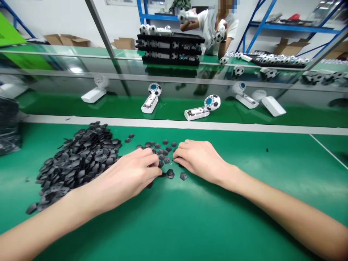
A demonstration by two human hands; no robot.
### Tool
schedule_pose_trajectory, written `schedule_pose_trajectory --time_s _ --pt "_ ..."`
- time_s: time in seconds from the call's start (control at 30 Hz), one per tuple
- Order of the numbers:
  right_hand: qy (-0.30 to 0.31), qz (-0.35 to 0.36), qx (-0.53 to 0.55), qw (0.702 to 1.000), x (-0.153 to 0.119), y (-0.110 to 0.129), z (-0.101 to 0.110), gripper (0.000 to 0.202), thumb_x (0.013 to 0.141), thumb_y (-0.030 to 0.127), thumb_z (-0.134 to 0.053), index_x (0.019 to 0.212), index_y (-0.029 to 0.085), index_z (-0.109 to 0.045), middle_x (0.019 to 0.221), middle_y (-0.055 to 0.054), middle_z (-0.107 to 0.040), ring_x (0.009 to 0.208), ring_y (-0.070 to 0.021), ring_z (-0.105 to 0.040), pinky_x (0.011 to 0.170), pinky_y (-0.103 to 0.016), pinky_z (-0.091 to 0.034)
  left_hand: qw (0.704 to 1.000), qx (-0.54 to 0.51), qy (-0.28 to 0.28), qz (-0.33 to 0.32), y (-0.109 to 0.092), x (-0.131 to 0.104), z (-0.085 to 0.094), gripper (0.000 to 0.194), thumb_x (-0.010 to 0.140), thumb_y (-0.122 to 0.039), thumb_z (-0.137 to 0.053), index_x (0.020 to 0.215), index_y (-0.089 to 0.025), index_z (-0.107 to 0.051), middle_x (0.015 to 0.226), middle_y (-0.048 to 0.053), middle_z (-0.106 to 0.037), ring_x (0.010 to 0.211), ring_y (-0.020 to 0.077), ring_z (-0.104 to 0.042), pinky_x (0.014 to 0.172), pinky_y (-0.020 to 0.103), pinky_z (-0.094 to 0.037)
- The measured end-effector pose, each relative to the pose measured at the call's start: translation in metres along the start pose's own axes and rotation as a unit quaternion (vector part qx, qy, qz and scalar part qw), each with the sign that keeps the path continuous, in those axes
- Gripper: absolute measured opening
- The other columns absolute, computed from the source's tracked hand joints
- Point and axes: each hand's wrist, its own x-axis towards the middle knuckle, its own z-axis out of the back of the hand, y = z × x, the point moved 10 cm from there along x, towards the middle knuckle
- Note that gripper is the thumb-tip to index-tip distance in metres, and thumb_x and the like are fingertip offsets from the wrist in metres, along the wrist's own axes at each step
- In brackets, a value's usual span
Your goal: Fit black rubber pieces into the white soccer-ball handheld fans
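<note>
A large heap of black pentagonal pieces (pixel 81 157) lies on the green table (pixel 174 224), left of centre. Several loose pieces (pixel 166 159) are spread between my two hands. My left hand (pixel 138 168) rests at the right side of the heap, its fingers drawn together by a dark piece at the fingertips. My right hand (pixel 194 157) is just right of the loose pieces, fingers curled down with a dark piece partly showing beneath them. What either hand grips is mostly hidden. Two single pieces (pixel 183 176) (pixel 170 174) lie just below, between the hands.
Beyond a white strip (pixel 174 124), white devices with football-patterned heads (pixel 197 110) lie on a green belt (pixel 119 108). A black plastic bag (pixel 9 125) stands at the left edge. Behind are stacked black trays (pixel 170 49) and a person (pixel 212 30) holding similar devices.
</note>
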Motion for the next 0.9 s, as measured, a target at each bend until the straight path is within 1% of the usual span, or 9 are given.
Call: schedule_pose_trajectory --time_s 0.1,0.23,0.37,0.43,0.5,0.63,0.7,0.77,0.9 --pt "-0.008 0.042 -0.061 0.997 0.000 0.010 0.000 0.019 0.110 0.016 -0.058 0.103 0.018 -0.075 0.104 -0.006 -0.077 0.095 -0.0219 -0.065 0.064 -0.036 -0.027 1.000 -0.012 -0.019 -0.007 0.001 -0.011 0.006 0.027 0.108 -0.016 -0.051 0.102 -0.020 -0.077 0.094 0.006 -0.070 0.086 0.0220 -0.061 0.076 0.034 -0.046" --pt "-0.034 0.095 -0.126 0.987 0.000 0.023 -0.002 0.026 0.107 0.004 -0.053 0.096 0.015 -0.073 0.095 -0.010 -0.074 0.094 -0.0230 -0.065 0.064 -0.036 -0.029 0.998 -0.012 -0.054 0.034 0.017 -0.016 0.010 0.028 0.110 -0.023 -0.051 0.105 -0.020 -0.078 0.100 0.006 -0.074 0.089 0.0215 -0.066 0.076 0.033 -0.050" --pt "-0.045 0.116 -0.148 0.981 0.001 0.030 -0.005 0.029 0.106 0.003 -0.050 0.093 0.015 -0.072 0.091 -0.010 -0.073 0.092 -0.0231 -0.065 0.064 -0.036 -0.030 0.995 -0.017 -0.032 0.088 0.031 -0.008 -0.001 0.019 0.104 -0.024 -0.063 0.112 -0.020 -0.079 0.103 0.006 -0.076 0.093 0.0234 -0.070 0.078 0.033 -0.053" --pt "-0.042 0.111 -0.142 0.983 0.000 0.026 0.000 0.026 0.107 0.006 -0.052 0.095 0.016 -0.073 0.093 -0.010 -0.074 0.091 -0.0227 -0.066 0.064 -0.035 -0.030 0.993 -0.020 -0.011 0.114 0.035 -0.003 -0.007 0.017 0.101 -0.024 -0.067 0.113 -0.020 -0.080 0.103 0.006 -0.077 0.095 0.0246 -0.071 0.079 0.034 -0.054" --pt "-0.040 0.086 -0.130 0.987 -0.004 0.012 0.014 0.021 0.107 0.011 -0.056 0.097 0.017 -0.074 0.095 -0.008 -0.075 0.090 -0.0224 -0.067 0.064 -0.035 -0.031 0.991 -0.020 0.009 0.131 0.036 0.000 -0.010 0.017 0.101 -0.024 -0.068 0.111 -0.019 -0.080 0.104 0.006 -0.077 0.098 0.0259 -0.071 0.080 0.035 -0.055" --pt "-0.062 -0.028 -0.116 0.991 -0.021 -0.042 0.055 0.017 0.106 0.022 -0.062 0.097 0.020 -0.076 0.100 -0.006 -0.078 0.088 -0.0231 -0.069 0.063 -0.034 -0.033 0.990 -0.024 0.025 0.137 0.033 0.005 -0.011 0.018 0.103 -0.025 -0.064 0.108 -0.019 -0.081 0.105 0.008 -0.077 0.099 0.0270 -0.071 0.080 0.035 -0.055" --pt "-0.073 -0.069 -0.117 0.988 -0.028 -0.062 0.068 0.019 0.106 0.024 -0.060 0.096 0.022 -0.076 0.100 -0.005 -0.078 0.085 -0.0233 -0.069 0.061 -0.034 -0.032 0.990 -0.030 0.022 0.138 0.034 0.007 -0.010 0.019 0.103 -0.024 -0.063 0.107 -0.020 -0.081 0.105 0.008 -0.077 0.098 0.0267 -0.071 0.078 0.034 -0.055" --pt "-0.053 -0.099 -0.127 0.986 -0.030 -0.074 0.067 0.022 0.104 0.023 -0.059 0.090 0.022 -0.076 0.093 -0.006 -0.077 0.078 -0.0235 -0.067 0.059 -0.034 -0.030 0.989 -0.037 0.019 0.143 0.038 0.006 -0.009 0.020 0.102 -0.025 -0.063 0.109 -0.021 -0.081 0.105 0.008 -0.077 0.099 0.0268 -0.071 0.079 0.034 -0.056" --pt "0.052 -0.191 -0.163 0.967 -0.040 -0.096 0.047 0.027 0.095 0.010 -0.061 0.072 0.018 -0.071 0.072 -0.009 -0.070 0.059 -0.0215 -0.061 0.058 -0.034 -0.027 0.984 -0.070 0.001 0.163 0.050 -0.004 0.004 0.022 0.102 -0.031 -0.062 0.110 -0.022 -0.081 0.109 0.008 -0.078 0.098 0.0264 -0.073 0.087 0.035 -0.057"
